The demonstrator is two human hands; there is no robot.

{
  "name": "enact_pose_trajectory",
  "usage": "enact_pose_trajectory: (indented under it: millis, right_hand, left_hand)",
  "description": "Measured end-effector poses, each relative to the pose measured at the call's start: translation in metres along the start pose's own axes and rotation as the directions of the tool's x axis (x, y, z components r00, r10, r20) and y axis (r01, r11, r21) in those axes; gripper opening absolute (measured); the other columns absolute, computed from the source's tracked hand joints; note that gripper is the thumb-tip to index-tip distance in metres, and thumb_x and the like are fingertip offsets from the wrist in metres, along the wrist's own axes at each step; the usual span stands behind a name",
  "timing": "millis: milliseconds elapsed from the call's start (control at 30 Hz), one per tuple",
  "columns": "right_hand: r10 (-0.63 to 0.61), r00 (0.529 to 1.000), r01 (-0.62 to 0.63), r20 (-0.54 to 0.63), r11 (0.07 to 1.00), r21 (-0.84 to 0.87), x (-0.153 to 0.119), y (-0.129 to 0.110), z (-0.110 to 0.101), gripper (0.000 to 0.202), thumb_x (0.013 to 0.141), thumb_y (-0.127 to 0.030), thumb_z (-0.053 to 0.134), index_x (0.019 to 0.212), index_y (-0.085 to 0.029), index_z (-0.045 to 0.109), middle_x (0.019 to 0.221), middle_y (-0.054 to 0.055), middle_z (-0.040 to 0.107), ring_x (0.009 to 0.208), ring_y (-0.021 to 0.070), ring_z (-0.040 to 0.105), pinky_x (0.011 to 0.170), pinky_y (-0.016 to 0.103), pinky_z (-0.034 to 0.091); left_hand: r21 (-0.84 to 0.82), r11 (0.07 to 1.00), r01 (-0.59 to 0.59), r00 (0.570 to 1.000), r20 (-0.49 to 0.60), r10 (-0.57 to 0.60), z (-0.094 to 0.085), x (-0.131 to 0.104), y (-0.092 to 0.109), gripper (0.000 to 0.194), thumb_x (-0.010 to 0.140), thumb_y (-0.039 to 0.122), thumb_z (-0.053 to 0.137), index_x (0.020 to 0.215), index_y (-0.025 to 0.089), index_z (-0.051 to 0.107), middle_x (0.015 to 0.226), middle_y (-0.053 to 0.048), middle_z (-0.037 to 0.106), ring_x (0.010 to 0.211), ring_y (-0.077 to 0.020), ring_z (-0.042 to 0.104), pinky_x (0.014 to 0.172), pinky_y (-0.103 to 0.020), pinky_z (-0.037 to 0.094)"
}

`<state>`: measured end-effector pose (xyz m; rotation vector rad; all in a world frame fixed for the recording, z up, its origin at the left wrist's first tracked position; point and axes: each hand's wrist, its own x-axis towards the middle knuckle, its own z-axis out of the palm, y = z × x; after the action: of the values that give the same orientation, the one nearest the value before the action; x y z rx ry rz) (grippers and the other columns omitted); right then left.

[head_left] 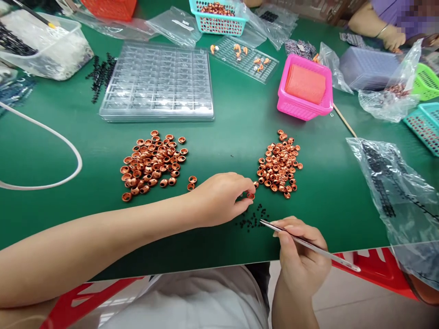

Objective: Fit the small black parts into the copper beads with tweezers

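Observation:
My left hand (219, 198) reaches across the table, thumb and fingers closed around one small hollow copper-coloured shell (251, 196). In my right hand (303, 258) is a pair of metal tweezers (338, 260), slanting up to the left. Their tips touch or hover over a scatter of tiny black pieces (254, 222); which one I cannot tell. A pile of copper shells (281, 160) lies just beyond my left fingertips. Left of my wrist sits a larger pile of copper shells (157, 174), with two single ones beside it.
Stacked clear plastic trays (157, 82) stand behind the left pile. A pink basket (305, 107) is behind the right one. Plastic bags with black parts (380, 183) lie at right, a white cable (77, 155) at left. Another person's hand (391, 37) is at far right.

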<state>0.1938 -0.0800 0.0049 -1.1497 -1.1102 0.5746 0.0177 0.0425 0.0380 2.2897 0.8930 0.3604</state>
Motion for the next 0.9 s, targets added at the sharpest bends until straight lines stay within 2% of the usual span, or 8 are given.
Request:
enact_pose_trajectory:
  millis: [133, 267, 533, 900]
  right_hand:
    - [0.032, 0.999, -0.03, 0.042, 0.998, -0.053, 0.005, -0.004, -0.011, 0.016, 0.082, -0.005, 0.065, 0.089, -0.019, 0.064, 0.077, 0.002, 0.07, 0.073, 0.0186, 0.069, 0.062, 0.033, 0.055]
    - [0.085, 0.99, -0.069, 0.109, 0.987, -0.142, 0.005, -0.003, -0.02, 0.019, 0.081, -0.003, 0.065, 0.091, -0.019, 0.063, 0.082, 0.003, 0.07, 0.076, 0.0183, 0.069, 0.064, 0.032, 0.056]
    - [0.021, 0.973, 0.043, 0.23, 0.962, -0.268, 0.005, 0.001, -0.024, 0.024, 0.079, 0.0, 0.064, 0.093, -0.021, 0.063, 0.084, 0.002, 0.07, 0.077, 0.0184, 0.068, 0.063, 0.034, 0.057]
    - [0.016, 0.973, 0.068, 0.231, 0.934, -0.35, 0.003, 0.003, -0.021, 0.021, 0.08, -0.004, 0.065, 0.091, -0.022, 0.063, 0.082, 0.002, 0.07, 0.076, 0.0179, 0.069, 0.063, 0.033, 0.057]
  left_hand:
    - [-0.023, 1.0, 0.012, 1.0, 0.001, -0.012, -0.003, -0.021, 0.007, 0.011, 0.089, 0.02, 0.055, 0.094, 0.018, 0.064, 0.082, -0.003, 0.067, 0.077, -0.0172, 0.061, 0.069, -0.028, 0.046]
    - [-0.096, 0.995, 0.015, 0.999, -0.042, -0.02, 0.001, -0.033, 0.006, 0.011, 0.088, 0.017, 0.053, 0.094, 0.018, 0.063, 0.085, -0.002, 0.066, 0.079, -0.0167, 0.06, 0.07, -0.028, 0.046]
    - [-0.229, 0.97, -0.076, 0.995, -0.083, 0.058, 0.017, -0.029, -0.006, 0.014, 0.089, 0.016, 0.053, 0.099, 0.017, 0.063, 0.089, -0.004, 0.067, 0.083, -0.0171, 0.059, 0.073, -0.029, 0.047]
    - [-0.256, 0.965, -0.065, 0.996, -0.078, 0.046, 0.016, -0.027, -0.009, 0.014, 0.09, 0.017, 0.055, 0.1, 0.015, 0.065, 0.09, -0.004, 0.069, 0.084, -0.0161, 0.061, 0.075, -0.028, 0.048]
